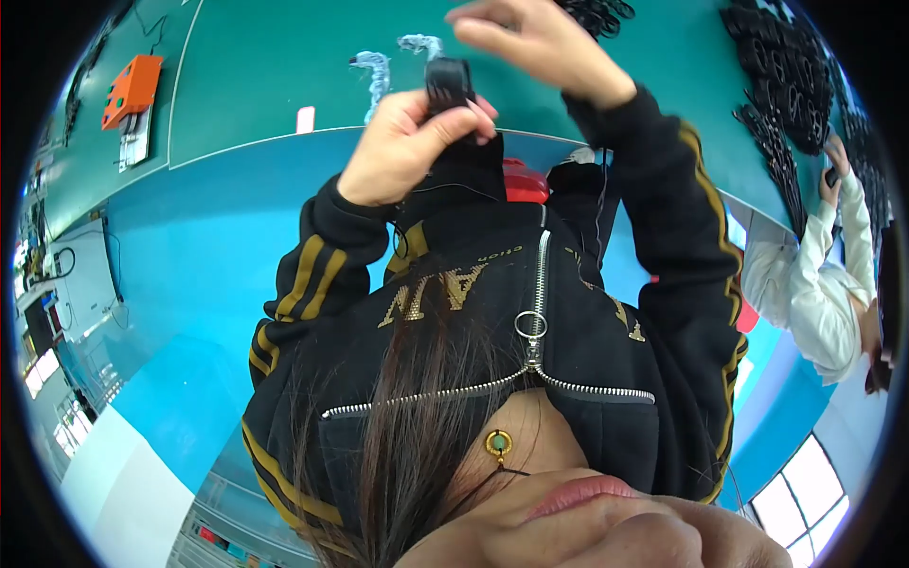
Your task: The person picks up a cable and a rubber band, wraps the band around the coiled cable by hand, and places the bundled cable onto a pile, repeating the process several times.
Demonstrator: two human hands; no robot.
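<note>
My left hand (407, 142) is closed around a bundle of black cable (448, 83), coiled into a short, thick loop, near the front edge of the green table (256, 76). Thumb and fingers press its lower end. Up and to the right, my right hand (525, 43) hovers over the table, apart from the bundle. Its fingers stretch leftward, slightly blurred, and no object shows in them. Just beyond my left hand lie two clumps of pale blue thin strands, a nearer clump (377, 80) and a farther clump (423, 45).
Black coiled cables (776, 76) are heaped at the far right, with another pile (598, 14) beyond my right hand. A co-worker in white sleeves (814, 246) handles something dark there. An orange device (133, 90) stands at left. A small white label (305, 119) lies near the edge.
</note>
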